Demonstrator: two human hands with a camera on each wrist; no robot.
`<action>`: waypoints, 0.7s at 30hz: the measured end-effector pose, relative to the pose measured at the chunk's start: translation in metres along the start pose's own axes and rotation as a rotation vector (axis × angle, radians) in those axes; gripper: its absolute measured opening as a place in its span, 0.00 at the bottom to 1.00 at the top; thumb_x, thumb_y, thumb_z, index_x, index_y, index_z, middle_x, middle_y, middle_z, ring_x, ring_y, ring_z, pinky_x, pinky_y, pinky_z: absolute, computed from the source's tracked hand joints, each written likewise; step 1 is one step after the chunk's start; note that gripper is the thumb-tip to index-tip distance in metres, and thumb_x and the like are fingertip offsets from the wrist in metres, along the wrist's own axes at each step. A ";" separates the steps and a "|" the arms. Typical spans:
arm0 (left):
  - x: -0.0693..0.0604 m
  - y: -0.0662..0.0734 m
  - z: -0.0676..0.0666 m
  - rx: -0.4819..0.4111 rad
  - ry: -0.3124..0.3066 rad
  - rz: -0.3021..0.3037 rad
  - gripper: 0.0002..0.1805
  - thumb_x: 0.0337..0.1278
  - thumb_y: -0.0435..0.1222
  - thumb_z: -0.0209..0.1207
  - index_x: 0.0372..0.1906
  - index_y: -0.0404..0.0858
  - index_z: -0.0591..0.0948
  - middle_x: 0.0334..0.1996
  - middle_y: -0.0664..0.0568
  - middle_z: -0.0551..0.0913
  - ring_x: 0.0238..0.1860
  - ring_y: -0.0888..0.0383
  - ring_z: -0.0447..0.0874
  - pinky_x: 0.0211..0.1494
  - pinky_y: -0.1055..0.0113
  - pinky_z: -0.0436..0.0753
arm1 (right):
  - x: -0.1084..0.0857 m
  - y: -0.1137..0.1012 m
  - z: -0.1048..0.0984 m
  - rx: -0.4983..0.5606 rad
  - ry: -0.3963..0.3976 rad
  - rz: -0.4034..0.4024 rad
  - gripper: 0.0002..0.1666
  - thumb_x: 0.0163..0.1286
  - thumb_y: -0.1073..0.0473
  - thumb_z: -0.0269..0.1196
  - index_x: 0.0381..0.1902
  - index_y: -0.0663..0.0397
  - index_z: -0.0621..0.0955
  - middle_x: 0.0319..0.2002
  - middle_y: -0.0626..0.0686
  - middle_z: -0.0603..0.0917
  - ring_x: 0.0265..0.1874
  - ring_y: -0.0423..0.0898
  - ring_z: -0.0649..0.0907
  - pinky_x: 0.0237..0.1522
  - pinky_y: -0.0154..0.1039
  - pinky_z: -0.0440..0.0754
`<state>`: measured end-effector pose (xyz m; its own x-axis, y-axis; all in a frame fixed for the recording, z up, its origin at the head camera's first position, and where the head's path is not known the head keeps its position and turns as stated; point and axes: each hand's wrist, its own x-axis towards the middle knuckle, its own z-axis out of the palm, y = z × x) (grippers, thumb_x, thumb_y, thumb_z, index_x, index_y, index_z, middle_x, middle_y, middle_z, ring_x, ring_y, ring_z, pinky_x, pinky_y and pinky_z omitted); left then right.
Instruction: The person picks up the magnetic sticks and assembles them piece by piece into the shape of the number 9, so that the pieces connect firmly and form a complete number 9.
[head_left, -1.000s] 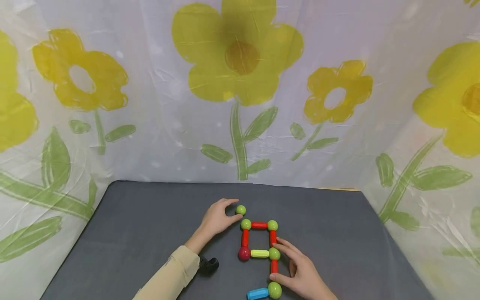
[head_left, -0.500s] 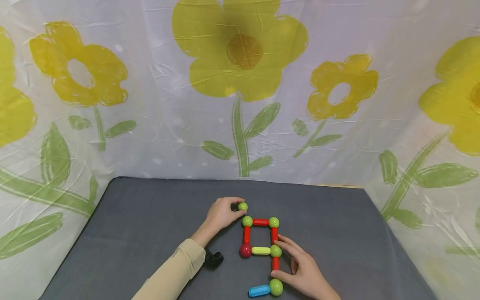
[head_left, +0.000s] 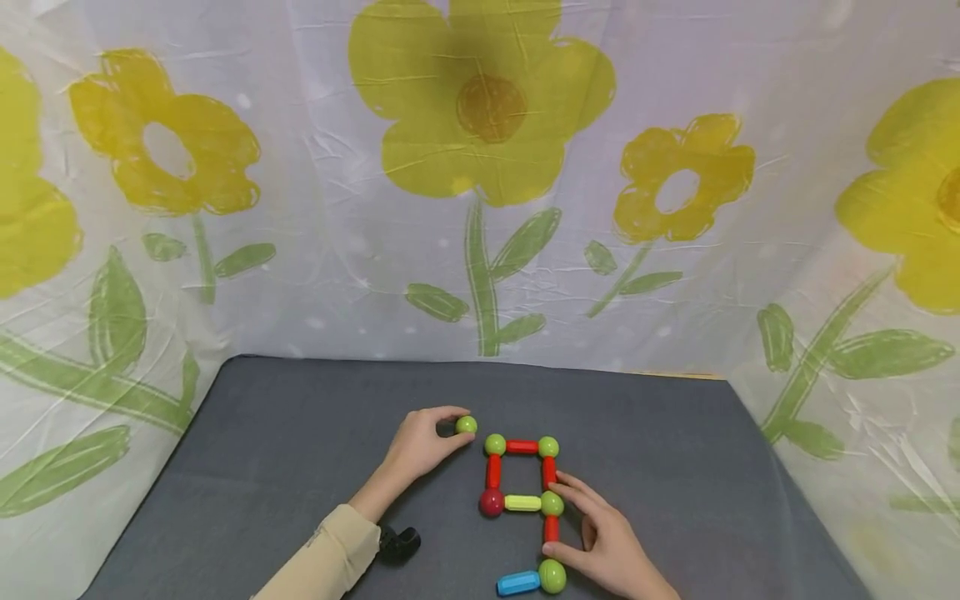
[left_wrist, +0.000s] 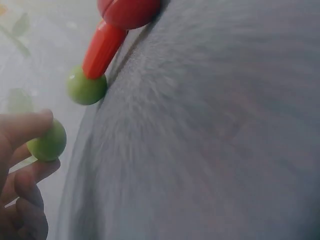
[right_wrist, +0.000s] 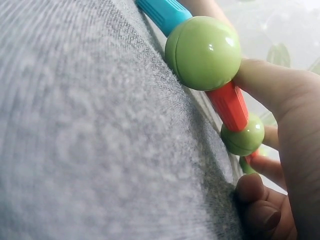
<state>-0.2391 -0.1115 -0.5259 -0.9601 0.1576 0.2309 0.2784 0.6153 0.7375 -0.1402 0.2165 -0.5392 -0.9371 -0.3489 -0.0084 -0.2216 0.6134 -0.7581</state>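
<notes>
In the head view my left hand (head_left: 420, 443) pinches a green ball (head_left: 467, 426) between thumb and fingertips, left of the figure's top corner and apart from it. The left wrist view also shows this green ball (left_wrist: 48, 141) between the fingers. A figure of magnetic sticks and balls lies on the table: a square with red sticks (head_left: 522, 447), a yellow stick (head_left: 522, 503), green corner balls (head_left: 548, 447) and one red ball (head_left: 492, 502). My right hand (head_left: 603, 537) holds its right side, thumb at the lower red stick (right_wrist: 231, 107), forefinger at the upper one.
From the figure's lower green ball (head_left: 552, 576) a blue stick (head_left: 518, 582) points left. A black strap piece (head_left: 399, 544) sits by my left wrist. The dark grey cloth-covered table (head_left: 300, 433) ends at a flower-printed curtain (head_left: 337, 275).
My left hand first shifts slightly right and away with the green ball, then draws back left and nearer, widening its gap from the figure. My right hand stays in place.
</notes>
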 end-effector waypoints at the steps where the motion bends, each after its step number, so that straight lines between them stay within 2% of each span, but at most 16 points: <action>1: -0.007 -0.001 -0.005 -0.001 0.004 -0.003 0.21 0.60 0.46 0.76 0.58 0.48 0.90 0.54 0.57 0.91 0.59 0.51 0.88 0.62 0.47 0.84 | 0.000 0.000 0.001 0.000 0.001 -0.001 0.45 0.61 0.34 0.77 0.74 0.31 0.77 0.77 0.49 0.71 0.14 0.37 0.71 0.19 0.34 0.73; 3: -0.019 0.000 -0.017 -0.020 -0.001 -0.013 0.21 0.60 0.46 0.77 0.58 0.49 0.90 0.53 0.59 0.91 0.40 0.55 0.90 0.47 0.53 0.88 | 0.000 0.000 0.002 -0.002 0.009 -0.004 0.45 0.60 0.34 0.78 0.74 0.31 0.77 0.77 0.48 0.71 0.14 0.37 0.70 0.20 0.33 0.73; 4: -0.025 0.002 -0.022 -0.035 -0.007 -0.018 0.22 0.59 0.46 0.77 0.58 0.49 0.90 0.53 0.60 0.91 0.30 0.58 0.86 0.38 0.57 0.87 | 0.000 0.001 0.002 -0.003 0.015 -0.006 0.45 0.60 0.34 0.78 0.74 0.31 0.77 0.77 0.47 0.71 0.14 0.37 0.70 0.20 0.33 0.73; 6: -0.036 0.007 -0.031 -0.074 -0.030 -0.029 0.22 0.59 0.46 0.77 0.58 0.50 0.90 0.51 0.60 0.91 0.15 0.62 0.69 0.22 0.65 0.76 | 0.000 0.001 0.002 -0.002 0.025 -0.016 0.45 0.60 0.35 0.79 0.74 0.32 0.77 0.77 0.48 0.71 0.14 0.37 0.70 0.20 0.33 0.73; 7: -0.041 0.010 -0.034 -0.101 -0.053 -0.033 0.22 0.59 0.46 0.77 0.58 0.50 0.90 0.50 0.60 0.91 0.12 0.63 0.59 0.17 0.67 0.69 | -0.001 0.001 0.001 -0.004 0.031 -0.019 0.45 0.60 0.35 0.79 0.74 0.32 0.77 0.77 0.47 0.71 0.14 0.36 0.70 0.20 0.33 0.73; 8: -0.047 0.014 -0.036 -0.128 -0.077 -0.038 0.22 0.59 0.46 0.77 0.58 0.50 0.90 0.50 0.60 0.91 0.11 0.63 0.51 0.15 0.69 0.62 | -0.002 0.002 0.000 -0.006 0.035 -0.021 0.45 0.60 0.35 0.79 0.73 0.32 0.78 0.77 0.47 0.71 0.14 0.36 0.70 0.20 0.33 0.73; 9: -0.053 0.018 -0.036 -0.151 -0.101 -0.039 0.21 0.59 0.47 0.77 0.57 0.50 0.90 0.49 0.60 0.91 0.10 0.65 0.50 0.14 0.71 0.61 | -0.002 0.002 0.000 -0.008 0.039 -0.023 0.45 0.59 0.35 0.79 0.73 0.32 0.78 0.77 0.47 0.72 0.14 0.36 0.70 0.20 0.33 0.73; 12: -0.073 0.028 -0.032 -0.201 -0.182 -0.036 0.21 0.58 0.48 0.77 0.56 0.49 0.91 0.48 0.59 0.91 0.10 0.68 0.51 0.14 0.74 0.61 | -0.004 0.002 -0.001 -0.013 0.046 -0.032 0.45 0.59 0.35 0.80 0.73 0.32 0.78 0.77 0.46 0.72 0.14 0.36 0.70 0.20 0.32 0.73; 16: -0.098 0.035 -0.019 -0.233 -0.291 -0.028 0.21 0.58 0.51 0.77 0.54 0.51 0.91 0.48 0.61 0.91 0.11 0.69 0.53 0.14 0.73 0.62 | -0.004 0.000 -0.001 -0.017 0.050 -0.040 0.45 0.58 0.36 0.80 0.73 0.33 0.78 0.77 0.45 0.72 0.15 0.35 0.70 0.20 0.32 0.73; 21: -0.118 0.037 -0.006 -0.288 -0.416 -0.034 0.19 0.57 0.51 0.77 0.53 0.53 0.91 0.47 0.67 0.90 0.12 0.67 0.54 0.17 0.71 0.61 | -0.003 -0.003 0.002 -0.017 0.040 -0.034 0.45 0.59 0.37 0.80 0.73 0.35 0.78 0.77 0.45 0.72 0.15 0.35 0.70 0.21 0.32 0.73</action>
<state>-0.1154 -0.1121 -0.5223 -0.8815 0.4715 -0.0250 0.1868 0.3969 0.8987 -0.1357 0.2143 -0.5378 -0.9388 -0.3416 0.0440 -0.2582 0.6138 -0.7460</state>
